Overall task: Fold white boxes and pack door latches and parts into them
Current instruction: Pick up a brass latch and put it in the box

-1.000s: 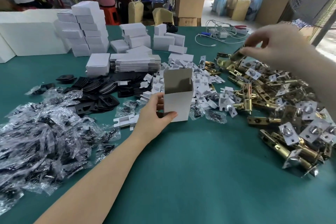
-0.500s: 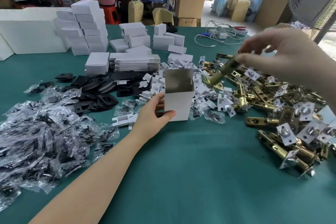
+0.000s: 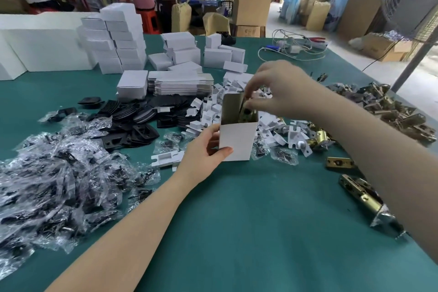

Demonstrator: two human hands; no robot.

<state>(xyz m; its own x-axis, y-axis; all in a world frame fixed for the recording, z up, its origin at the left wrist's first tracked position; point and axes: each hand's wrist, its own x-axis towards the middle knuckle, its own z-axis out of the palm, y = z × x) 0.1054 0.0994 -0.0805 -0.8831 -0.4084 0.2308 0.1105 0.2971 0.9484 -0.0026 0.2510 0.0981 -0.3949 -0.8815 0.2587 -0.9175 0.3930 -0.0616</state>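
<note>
An open white box (image 3: 237,140) stands upright on the green table (image 3: 260,220), its lid flap raised at the back. My left hand (image 3: 205,150) grips its lower left side, thumb across the front. My right hand (image 3: 282,91) hovers over the box mouth and pinches a brass door latch (image 3: 246,112), whose lower end is inside the box. A heap of brass latches (image 3: 384,111) lies to the right, partly hidden by my right forearm.
Bagged screws in clear plastic (image 3: 54,180) pile up at the left. Black plates (image 3: 135,123) and white card inserts (image 3: 208,111) lie behind the box. Flat box blanks (image 3: 182,83) and stacked folded boxes (image 3: 120,38) stand farther back. Two people work beyond the table.
My right hand has carried a brass latch from the heap on the right leftward to the box and lowered its end into the opening. My left hand stayed on the box.
</note>
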